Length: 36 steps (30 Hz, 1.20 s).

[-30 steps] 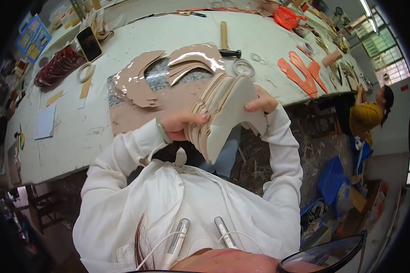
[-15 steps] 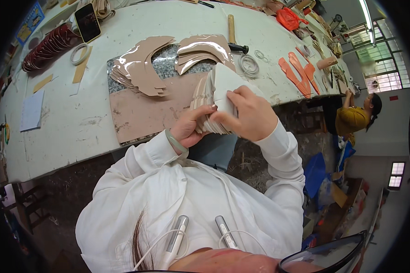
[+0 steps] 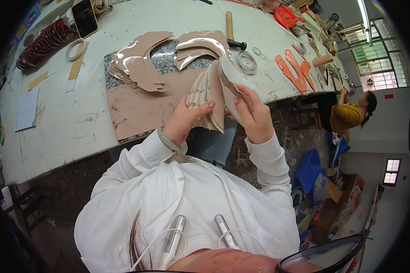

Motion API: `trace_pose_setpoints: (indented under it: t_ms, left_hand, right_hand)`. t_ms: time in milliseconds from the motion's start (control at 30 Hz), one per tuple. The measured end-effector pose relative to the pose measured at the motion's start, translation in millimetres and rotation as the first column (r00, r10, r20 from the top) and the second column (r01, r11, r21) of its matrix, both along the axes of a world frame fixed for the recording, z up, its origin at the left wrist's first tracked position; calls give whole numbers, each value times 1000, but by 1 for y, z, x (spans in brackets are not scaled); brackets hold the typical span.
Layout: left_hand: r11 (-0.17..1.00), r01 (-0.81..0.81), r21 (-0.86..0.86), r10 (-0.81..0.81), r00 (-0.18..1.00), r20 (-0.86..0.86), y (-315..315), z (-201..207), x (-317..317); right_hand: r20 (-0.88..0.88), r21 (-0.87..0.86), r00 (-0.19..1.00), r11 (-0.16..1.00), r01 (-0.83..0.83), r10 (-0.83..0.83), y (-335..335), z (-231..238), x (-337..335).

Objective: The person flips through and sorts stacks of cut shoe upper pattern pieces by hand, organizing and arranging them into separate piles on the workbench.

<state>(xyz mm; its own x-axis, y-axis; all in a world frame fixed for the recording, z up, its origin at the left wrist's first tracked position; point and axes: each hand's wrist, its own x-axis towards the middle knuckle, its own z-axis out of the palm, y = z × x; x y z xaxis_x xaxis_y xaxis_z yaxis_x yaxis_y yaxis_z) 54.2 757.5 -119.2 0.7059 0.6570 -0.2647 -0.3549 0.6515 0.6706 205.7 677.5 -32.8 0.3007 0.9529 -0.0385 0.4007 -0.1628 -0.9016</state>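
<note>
My left hand point(image 3: 183, 119) grips a thick stack of cut leather pieces point(image 3: 206, 98), beige with pale undersides, held just over the table's near edge. Several pieces from the same stack point(image 3: 230, 84) are folded apart to the right, with my right hand point(image 3: 256, 113) closed round their edge, thumb on the pale face. A gap shows between the two portions. Beyond them, two fanned piles of glossy beige curved pieces point(image 3: 134, 61) point(image 3: 200, 45) lie on a speckled stone slab point(image 3: 168, 57). A brownish board point(image 3: 141, 107) covers the slab's nearer part.
A hammer point(image 3: 230, 27) lies behind the right pile, beside a coil of clear tubing point(image 3: 246, 62). Orange cut pieces point(image 3: 296, 73) are farther right. At the left are a phone point(image 3: 84, 19), a tape roll point(image 3: 76, 50) and a paper pad point(image 3: 27, 110). Another person point(image 3: 351, 113) works at the far right.
My right hand has gone from lying over the top piece to holding several pieces, swung apart to the right. My left hand has shifted slightly left with the rest.
</note>
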Motion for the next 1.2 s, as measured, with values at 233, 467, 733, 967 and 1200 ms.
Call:
trace_pose_setpoints:
  t_ms: [233,467,733,967,1200]
  left_hand:
    - [988,61,141,-23,967,-254,6,15,-10]
    - [972,172,158,-132,963,-237,14,13,-16]
    - [939,210,271,-121,943,-311,21,9,-19]
    - [940,129,316,-20,945,-326,20,-3,-15]
    - [943,116,311,-41,970,-239,21,-27,-17]
  right_hand:
    - [-257,59,964,995,85,-68,-4,-16,-1]
    - [-408,89,904,980,177,-126,-6,-25,-7]
    - [-300,122,941,972,202,-158,-10,-33,-16]
    - [247,263,960,963,65,-133,-12,-45,-31]
    - [601,288,796,949,-129,-74,-10,-37,-40]
